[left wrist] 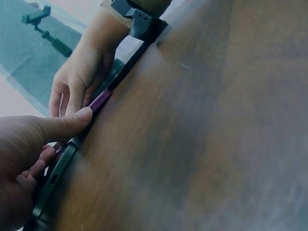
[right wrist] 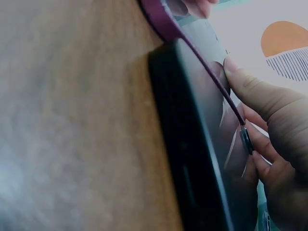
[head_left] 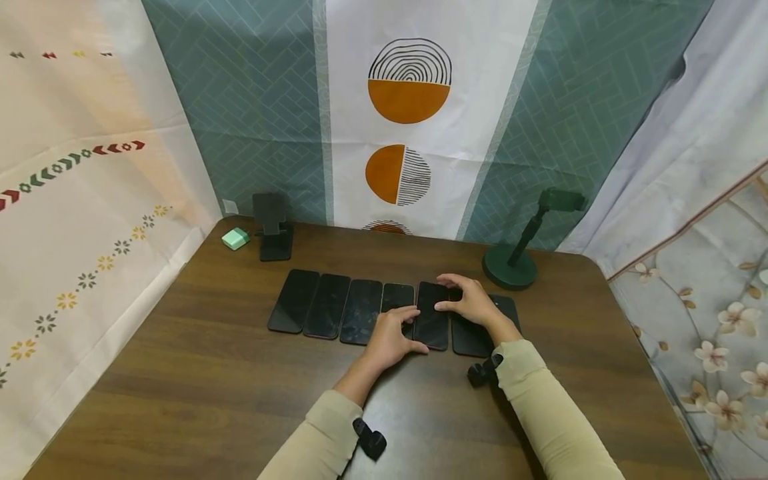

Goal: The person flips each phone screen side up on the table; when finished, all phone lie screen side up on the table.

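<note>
Several dark smartphones lie side by side in a row across the table. Both hands are at the purple-edged smartphone, second from the right. My left hand holds its lower left part, fingertips at the left edge and thumb at the bottom edge. In the left wrist view, the left thumb presses on the purple edge. From the upper right, my right hand holds the same phone, thumb over its screen side and fingers around its top. The right forearm partly hides the rightmost smartphone.
Left along the row lie other smartphones. Behind them stand a black phone stand and a small mint-green block. A green stand with a round base is at the back right. Fabric hangs behind the wooden table.
</note>
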`<state>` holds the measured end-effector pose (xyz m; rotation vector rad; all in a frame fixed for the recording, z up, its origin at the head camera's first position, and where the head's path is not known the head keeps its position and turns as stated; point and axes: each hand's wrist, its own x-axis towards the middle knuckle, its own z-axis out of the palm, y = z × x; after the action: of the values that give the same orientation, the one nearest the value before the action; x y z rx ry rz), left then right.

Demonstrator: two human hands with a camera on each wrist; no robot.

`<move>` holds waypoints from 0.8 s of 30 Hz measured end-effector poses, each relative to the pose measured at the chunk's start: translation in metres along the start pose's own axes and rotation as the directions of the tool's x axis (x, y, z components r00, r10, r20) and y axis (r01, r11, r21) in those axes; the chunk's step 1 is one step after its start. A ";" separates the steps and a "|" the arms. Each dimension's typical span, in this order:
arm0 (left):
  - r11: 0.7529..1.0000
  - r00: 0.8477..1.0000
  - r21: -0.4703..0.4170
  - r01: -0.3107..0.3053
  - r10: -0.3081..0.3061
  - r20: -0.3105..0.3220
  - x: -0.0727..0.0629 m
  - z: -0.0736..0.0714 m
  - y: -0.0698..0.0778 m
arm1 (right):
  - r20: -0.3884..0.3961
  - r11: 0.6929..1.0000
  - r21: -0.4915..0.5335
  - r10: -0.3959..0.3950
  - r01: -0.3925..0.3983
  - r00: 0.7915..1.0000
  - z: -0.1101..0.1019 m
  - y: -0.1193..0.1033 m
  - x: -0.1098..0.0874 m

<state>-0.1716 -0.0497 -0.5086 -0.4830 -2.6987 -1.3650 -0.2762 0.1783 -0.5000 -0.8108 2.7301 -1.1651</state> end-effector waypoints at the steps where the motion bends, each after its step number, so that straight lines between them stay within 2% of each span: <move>1: 1.000 1.000 0.001 0.001 -0.001 0.001 0.001 -0.001 0.000 | 0.000 1.000 -0.004 -0.003 0.003 1.000 0.000 0.000 0.000; 10: 0.999 1.000 0.046 -0.013 0.012 0.028 0.001 0.001 0.000 | 0.026 1.000 -0.005 -0.017 0.018 1.000 0.001 0.000 -0.001; 18: 0.997 0.998 0.039 -0.070 0.070 0.008 0.001 0.003 0.005 | -0.066 1.000 0.002 -0.021 0.021 0.998 -0.004 0.005 -0.014; 24: 0.997 0.997 0.046 -0.059 0.057 0.054 0.004 0.007 0.017 | -0.118 0.999 -0.009 -0.042 0.041 0.992 -0.018 0.009 -0.029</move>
<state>-0.1698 -0.0332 -0.4986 -0.5966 -2.7283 -1.2885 -0.2603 0.2096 -0.4972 -0.8290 2.8261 -1.2513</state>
